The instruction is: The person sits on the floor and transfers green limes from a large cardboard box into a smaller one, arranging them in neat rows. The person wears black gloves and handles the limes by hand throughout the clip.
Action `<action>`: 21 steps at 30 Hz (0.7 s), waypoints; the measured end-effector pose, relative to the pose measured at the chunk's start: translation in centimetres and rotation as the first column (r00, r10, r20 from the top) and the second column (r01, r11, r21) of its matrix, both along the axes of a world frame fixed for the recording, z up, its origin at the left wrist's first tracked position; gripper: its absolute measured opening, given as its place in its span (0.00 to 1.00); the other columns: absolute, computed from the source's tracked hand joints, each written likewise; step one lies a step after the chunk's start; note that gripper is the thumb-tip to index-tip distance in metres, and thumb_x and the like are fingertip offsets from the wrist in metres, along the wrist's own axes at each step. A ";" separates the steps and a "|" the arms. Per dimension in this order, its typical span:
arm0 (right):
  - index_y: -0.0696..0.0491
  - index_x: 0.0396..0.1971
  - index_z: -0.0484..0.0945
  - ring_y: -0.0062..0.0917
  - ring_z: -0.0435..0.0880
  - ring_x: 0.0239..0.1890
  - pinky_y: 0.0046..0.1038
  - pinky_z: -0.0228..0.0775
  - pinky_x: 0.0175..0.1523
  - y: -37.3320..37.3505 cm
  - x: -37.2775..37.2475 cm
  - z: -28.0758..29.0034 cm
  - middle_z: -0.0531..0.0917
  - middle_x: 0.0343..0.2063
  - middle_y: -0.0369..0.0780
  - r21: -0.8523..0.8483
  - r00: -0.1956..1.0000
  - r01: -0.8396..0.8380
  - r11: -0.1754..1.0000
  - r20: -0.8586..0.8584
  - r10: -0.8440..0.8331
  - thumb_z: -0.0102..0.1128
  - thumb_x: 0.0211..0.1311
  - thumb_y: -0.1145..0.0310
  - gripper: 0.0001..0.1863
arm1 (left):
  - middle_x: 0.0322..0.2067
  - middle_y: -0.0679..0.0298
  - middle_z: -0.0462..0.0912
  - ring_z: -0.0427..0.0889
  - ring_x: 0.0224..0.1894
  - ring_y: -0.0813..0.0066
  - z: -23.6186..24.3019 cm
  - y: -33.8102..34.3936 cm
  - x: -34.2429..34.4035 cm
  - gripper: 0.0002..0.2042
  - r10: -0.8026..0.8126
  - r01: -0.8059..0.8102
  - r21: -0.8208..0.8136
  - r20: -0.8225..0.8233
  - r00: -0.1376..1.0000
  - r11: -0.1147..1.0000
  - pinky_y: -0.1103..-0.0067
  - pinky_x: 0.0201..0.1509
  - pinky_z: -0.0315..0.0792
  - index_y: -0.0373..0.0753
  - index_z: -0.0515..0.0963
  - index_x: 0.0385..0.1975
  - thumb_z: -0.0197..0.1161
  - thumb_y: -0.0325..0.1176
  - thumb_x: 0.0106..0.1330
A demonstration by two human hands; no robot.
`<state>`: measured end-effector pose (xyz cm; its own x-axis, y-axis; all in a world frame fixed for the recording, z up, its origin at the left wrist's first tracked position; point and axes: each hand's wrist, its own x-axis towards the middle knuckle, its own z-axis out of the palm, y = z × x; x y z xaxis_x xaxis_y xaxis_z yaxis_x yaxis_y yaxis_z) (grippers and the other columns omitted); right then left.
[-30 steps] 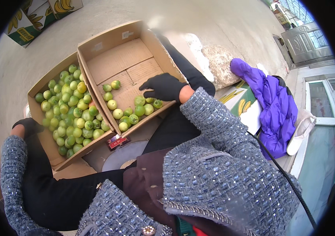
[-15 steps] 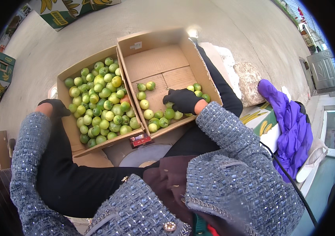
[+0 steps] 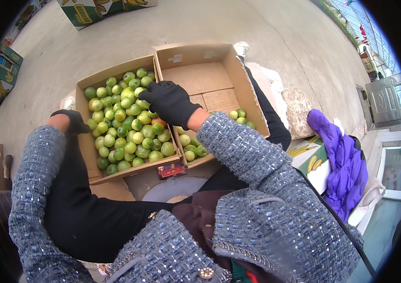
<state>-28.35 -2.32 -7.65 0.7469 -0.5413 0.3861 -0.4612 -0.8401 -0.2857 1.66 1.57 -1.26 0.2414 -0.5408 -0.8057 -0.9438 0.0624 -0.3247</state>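
A cardboard box [image 3: 115, 176] full of green and yellowish tomatoes [image 3: 126, 120] sits between my legs. My left hand [image 3: 72, 121], in a black glove, is closed over this box's left edge. Above its far right part is my right hand [image 3: 171, 101], gloved the same way. Its fingers bend down at the tomatoes beside the dividing wall, and the fingertips are partly hidden, so a grip does not show. Against the right side stands a second cardboard box [image 3: 205, 78]. Several green tomatoes [image 3: 192, 150] lie in its near part, and my right forearm covers some of that area.
A small red packet [image 3: 172, 170] lies at the near side of the boxes. To the right are a purple garment [image 3: 337, 146], a printed carton [image 3: 309, 153] and a rough stone-like block [image 3: 299, 108]. More printed cartons stand far off, one at the top [image 3: 92, 12] and others at left [image 3: 0, 78].
My right hand has left the tomatoes in the right box and moved left over the full box. My left hand stays at its edge. The whole view has shifted slightly.
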 end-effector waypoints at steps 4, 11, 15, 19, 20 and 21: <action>0.48 0.31 0.78 0.35 0.80 0.36 0.38 0.71 0.47 -0.1 3.0 -2.1 0.78 0.29 0.40 -0.114 1.000 -0.002 0.993 0.024 0.005 0.56 0.48 0.73 0.09 | 0.46 0.56 0.82 0.81 0.48 0.60 0.5 0.2 -0.7 0.28 0.030 -0.029 -0.033 0.017 0.999 0.999 0.70 0.53 0.72 0.39 0.81 0.46 0.55 0.57 0.57; 0.48 0.21 0.80 0.32 0.81 0.36 0.45 0.60 0.62 0.6 4.5 -5.1 0.81 0.24 0.39 -0.268 0.984 -0.034 0.963 -0.180 -0.015 0.55 0.49 0.72 0.05 | 0.45 0.54 0.82 0.81 0.47 0.60 0.8 0.5 -0.8 0.29 0.064 -0.064 -0.060 -0.006 0.998 0.996 0.70 0.52 0.73 0.37 0.81 0.45 0.57 0.57 0.56; 0.49 0.18 0.78 0.29 0.80 0.34 0.39 0.63 0.60 0.9 4.6 -4.7 0.80 0.21 0.37 -0.318 0.960 -0.010 0.948 -0.270 -0.081 0.54 0.48 0.72 0.05 | 0.48 0.56 0.81 0.81 0.49 0.62 0.0 0.2 1.0 0.27 0.036 -0.039 -0.053 -0.056 0.998 0.998 0.72 0.53 0.73 0.41 0.79 0.49 0.58 0.56 0.58; 0.44 0.35 0.80 0.31 0.80 0.38 0.40 0.64 0.60 1.5 3.0 -3.4 0.82 0.37 0.39 -0.180 0.997 0.040 0.983 -0.057 -0.051 0.58 0.49 0.68 0.11 | 0.50 0.56 0.80 0.80 0.52 0.62 0.6 1.4 0.3 0.26 0.055 -0.059 -0.101 -0.043 0.998 0.993 0.72 0.55 0.72 0.41 0.79 0.49 0.59 0.53 0.57; 0.39 0.48 0.77 0.33 0.80 0.43 0.41 0.63 0.61 1.0 1.4 -2.9 0.79 0.47 0.39 -0.085 0.996 0.074 0.994 0.047 -0.071 0.61 0.50 0.65 0.21 | 0.50 0.55 0.80 0.80 0.52 0.62 1.4 1.4 -0.5 0.25 0.075 -0.079 -0.112 -0.037 0.996 0.991 0.72 0.54 0.72 0.41 0.79 0.49 0.59 0.52 0.58; 0.41 0.54 0.75 0.35 0.78 0.46 0.39 0.66 0.59 0.4 -0.5 -2.0 0.79 0.49 0.39 0.023 0.980 0.144 0.989 0.137 -0.146 0.62 0.52 0.64 0.25 | 0.50 0.55 0.80 0.80 0.51 0.62 2.2 1.7 -1.5 0.25 0.104 -0.107 -0.119 -0.032 0.994 0.987 0.72 0.54 0.72 0.41 0.79 0.49 0.58 0.52 0.58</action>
